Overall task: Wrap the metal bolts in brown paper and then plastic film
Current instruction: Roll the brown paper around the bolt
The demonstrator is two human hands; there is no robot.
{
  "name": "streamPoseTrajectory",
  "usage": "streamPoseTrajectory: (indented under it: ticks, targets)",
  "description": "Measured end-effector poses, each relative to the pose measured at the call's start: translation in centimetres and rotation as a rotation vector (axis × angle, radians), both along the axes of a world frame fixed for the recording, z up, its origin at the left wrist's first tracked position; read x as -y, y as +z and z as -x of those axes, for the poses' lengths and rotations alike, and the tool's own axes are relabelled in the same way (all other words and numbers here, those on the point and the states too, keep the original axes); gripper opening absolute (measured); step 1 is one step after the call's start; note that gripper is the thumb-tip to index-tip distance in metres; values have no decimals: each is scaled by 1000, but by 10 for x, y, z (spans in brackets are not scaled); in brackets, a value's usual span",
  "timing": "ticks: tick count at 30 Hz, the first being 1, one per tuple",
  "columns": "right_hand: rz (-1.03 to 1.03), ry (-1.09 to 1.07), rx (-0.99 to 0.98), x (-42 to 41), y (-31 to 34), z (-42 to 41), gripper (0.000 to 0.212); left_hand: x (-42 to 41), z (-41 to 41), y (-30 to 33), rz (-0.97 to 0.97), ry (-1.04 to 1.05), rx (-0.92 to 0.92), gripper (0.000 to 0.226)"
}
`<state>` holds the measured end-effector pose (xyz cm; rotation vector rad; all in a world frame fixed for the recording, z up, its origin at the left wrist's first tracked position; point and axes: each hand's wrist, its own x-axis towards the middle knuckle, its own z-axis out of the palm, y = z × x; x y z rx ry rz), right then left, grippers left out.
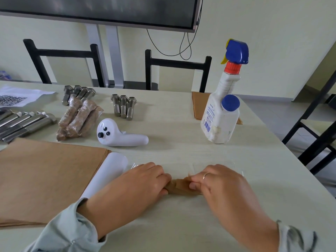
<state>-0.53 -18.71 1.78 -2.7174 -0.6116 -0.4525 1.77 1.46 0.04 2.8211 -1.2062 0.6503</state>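
A bolt wrapped in brown paper [179, 187] lies on a sheet of clear plastic film [183, 169] near the table's front edge. My left hand [138, 184] grips its left end with curled fingers. My right hand [218, 186] grips its right end. A roll of plastic film [107, 174] lies left of my left hand, partly on a stack of brown paper sheets [49, 177]. Several wrapped bolts [79, 118] sit further back. Bare bolts lie in three groups: short ones [123, 108], others behind the wrapped pile [78, 92], long ones [23, 122] at the far left.
A white handheld controller [118, 133] lies in the middle of the table. A white spray bottle [222, 106] with a blue trigger stands at the right, over more brown paper [199, 104]. Printed paper [16, 97] lies back left. Black chairs [177, 68] stand behind the table.
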Motion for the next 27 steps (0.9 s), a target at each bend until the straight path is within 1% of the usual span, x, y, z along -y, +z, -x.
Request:
streamPoseTrajectory:
  ticks: [1, 2, 3, 4, 6, 7, 8, 9, 10, 11, 13, 14, 15, 17, 18, 20, 23, 24, 27]
  targets:
    - [96, 42, 72, -2, -4, 3, 9, 0, 0, -1, 3, 1, -15, 37]
    - [152, 64, 115, -2, -9, 5, 16, 0, 0, -1, 5, 5, -31, 36]
    - [176, 93, 132, -1, -13, 5, 23, 0, 0, -1, 4, 9, -44, 36]
    - [192, 113, 155, 0, -13, 4, 25, 0, 0, -1, 11, 9, -46, 36]
    - [228, 148, 175, 1, -8, 1, 14, 0, 1, 1, 5, 18, -56, 35]
    - [229, 159, 187, 1, -5, -2, 21, 0, 2, 1, -2, 17, -55, 34]
    - [224, 184, 185, 1, -4, -4, 30, -1, 2, 1, -8, 9, -40, 28]
    - [214, 191, 171, 1, -2, -6, 33, 0, 3, 4, -22, 6, -32, 19]
    - [208, 202, 138, 1, 0, -7, 29, 0, 4, 6, -34, 16, -24, 10]
    - [202, 212, 107, 0, 3, -8, 23, 2, 7, 10, -41, 41, -28, 11]
    - [186, 200, 29, -3, 5, -8, 18, 1, 14, 16, -8, 136, 24, 14]
    - [152, 179, -27, -4, 5, -10, 18, -1, 21, 17, 41, 207, 69, 19]
    - [121, 158, -71, -4, 5, -12, 19, -4, 29, 18, 102, 278, 94, 30]
    - [70, 164, -77, -3, 2, -15, 21, -6, 48, 14, 209, 371, 136, 58]
    - [62, 166, -63, -2, 2, -15, 21, -3, 57, 12, 241, 414, 162, 67]
    - [57, 159, -24, -2, 1, -15, 20, 4, 68, 0, 269, 479, 209, 71]
    - [64, 156, -15, -2, 1, -14, 22, 16, 71, -15, 266, 524, 208, 70]
    - [59, 157, -21, -2, 1, -15, 23, 19, 71, -18, 278, 532, 204, 66]
    - [27, 160, -29, -1, -2, -15, 22, 25, 73, -15, 310, 579, 170, 40]
